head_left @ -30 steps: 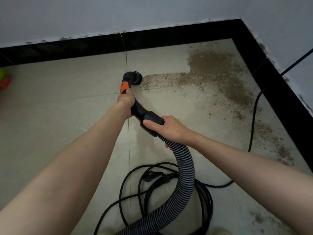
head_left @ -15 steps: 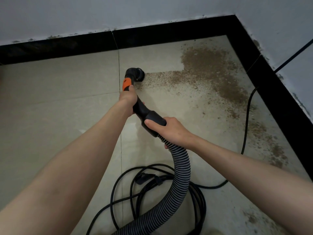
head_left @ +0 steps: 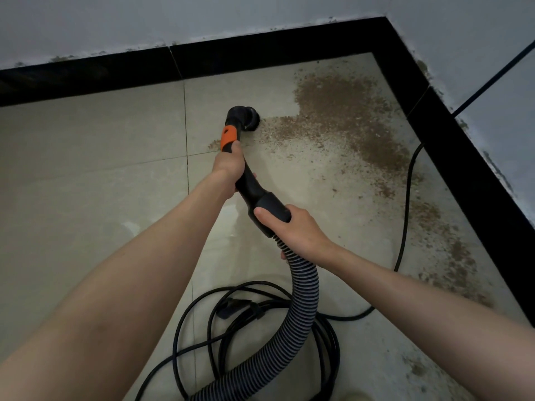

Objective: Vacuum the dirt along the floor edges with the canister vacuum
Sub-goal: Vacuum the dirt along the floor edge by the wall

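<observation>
Head view, left hand point(head_left: 228, 166) fingers wrapping nozzle wand point(head_left: 246, 180), right hand point(head_left: 292, 227) fingers clasping hose cuff point(head_left: 272, 205), both arms outstretched

Nozzle point(head_left: 244, 117) down on the floor point(head_left: 86, 175), near the back baseboard point(head_left: 260, 50), at the left end of the dirt patch point(head_left: 347, 111). Dirt runs from there into the back-right corner, then along the right baseboard point(head_left: 469, 157) toward the near side. Left hand point(head_left: 228, 166) on the wand point(head_left: 252, 186) behind the nozzle; right hand point(head_left: 292, 227) nearer, at the hose point(head_left: 301, 311) joint. Cord point(head_left: 406, 215) lies along the right edge; its coil sits near-centre under the hose.
</observation>
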`<state>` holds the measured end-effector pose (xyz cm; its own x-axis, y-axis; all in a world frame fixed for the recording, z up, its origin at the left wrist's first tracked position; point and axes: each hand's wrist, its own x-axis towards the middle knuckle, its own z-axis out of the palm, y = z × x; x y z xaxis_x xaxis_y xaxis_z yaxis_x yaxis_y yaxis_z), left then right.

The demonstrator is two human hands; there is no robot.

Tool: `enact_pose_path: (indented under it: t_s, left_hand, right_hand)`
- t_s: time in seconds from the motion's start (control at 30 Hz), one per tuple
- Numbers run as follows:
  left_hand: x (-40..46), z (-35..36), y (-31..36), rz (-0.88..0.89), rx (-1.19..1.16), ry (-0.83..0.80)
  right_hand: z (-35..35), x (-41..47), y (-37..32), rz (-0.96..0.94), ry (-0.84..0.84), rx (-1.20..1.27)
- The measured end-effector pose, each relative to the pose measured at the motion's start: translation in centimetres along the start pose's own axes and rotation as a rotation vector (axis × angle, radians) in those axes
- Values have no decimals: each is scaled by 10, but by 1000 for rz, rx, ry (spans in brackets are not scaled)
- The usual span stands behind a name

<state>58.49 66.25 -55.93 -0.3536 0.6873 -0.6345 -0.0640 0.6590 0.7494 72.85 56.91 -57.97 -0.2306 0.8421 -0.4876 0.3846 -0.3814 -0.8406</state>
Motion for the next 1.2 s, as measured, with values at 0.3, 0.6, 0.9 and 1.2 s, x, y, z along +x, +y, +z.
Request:
enact_pose_path:
  t_s: [0.3,0.6,0.9,1.2]
  left_hand:
    - [2,29,2,42,64,-88]
    - [3,54,3,65,130,-147]
    - [6,39,8,26,86,-152]
    - [12,-37,2,-9,-53,20]
  right_hand:
    - [-10,-1,15,30,61,86]
    - [-19,-2,27,20,117,134]
    - [-14,7,16,-12,96,71]
    - [17,18,-21,-43,-145,-36]
